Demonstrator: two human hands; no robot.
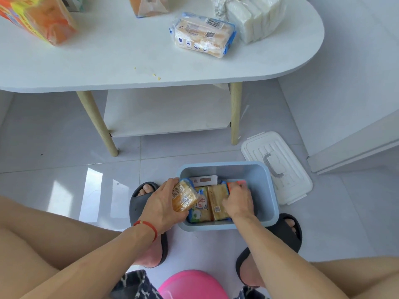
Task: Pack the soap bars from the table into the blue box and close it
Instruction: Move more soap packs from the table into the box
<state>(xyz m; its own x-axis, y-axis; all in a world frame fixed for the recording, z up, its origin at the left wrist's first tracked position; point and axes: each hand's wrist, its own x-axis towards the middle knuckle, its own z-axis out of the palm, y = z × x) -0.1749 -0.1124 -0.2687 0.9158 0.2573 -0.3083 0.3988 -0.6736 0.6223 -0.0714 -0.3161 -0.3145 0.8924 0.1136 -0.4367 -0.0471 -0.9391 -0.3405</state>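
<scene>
The blue box (267, 190) stands open on the floor between my feet, holding several wrapped soap packs (218, 201). My left hand (162, 203) grips a yellow wrapped soap pack (184, 197) at the box's left rim. My right hand (238, 201) reaches inside, fingers pressed on an orange pack (236, 184) at the back right. The white lid (276, 167) lies on the floor to the box's right. On the white table (108, 61) remain a blue-wrapped soap pack (203, 34), white bars (254, 18), an orange-yellow pack (36, 16) and another pack (149, 5).
The table has wooden legs (97, 124) and a lower shelf (168, 113). Dark slippers (140, 203) flank the box. A pink stool (192, 285) sits under me. A white wall base (354, 147) runs along the right.
</scene>
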